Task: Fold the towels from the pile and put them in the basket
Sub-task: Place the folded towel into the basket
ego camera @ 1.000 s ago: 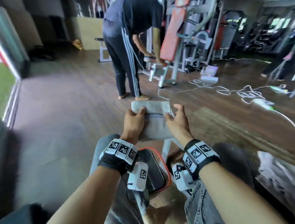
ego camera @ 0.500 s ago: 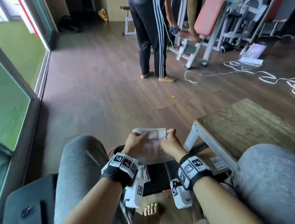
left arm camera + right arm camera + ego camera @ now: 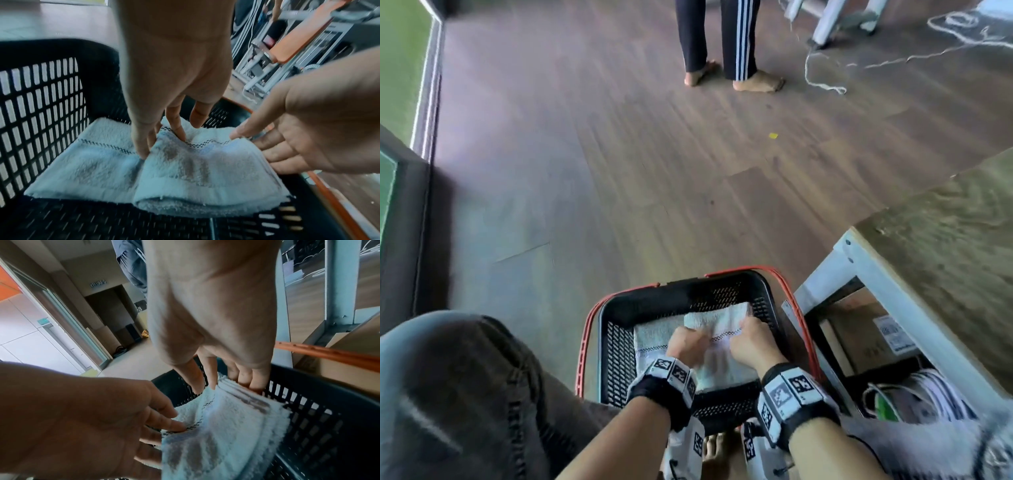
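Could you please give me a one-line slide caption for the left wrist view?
Both hands, left hand and right hand, set a folded white towel beside another towel in the black basket.

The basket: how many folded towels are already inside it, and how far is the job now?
Done: one folded towel already lies flat in the black basket. In hand: a second folded towel is being set beside it, partly overlapping, with the left hand and right hand both gripping its sides. Left: letting go. The pile is out of view, so remaining towels cannot be counted.
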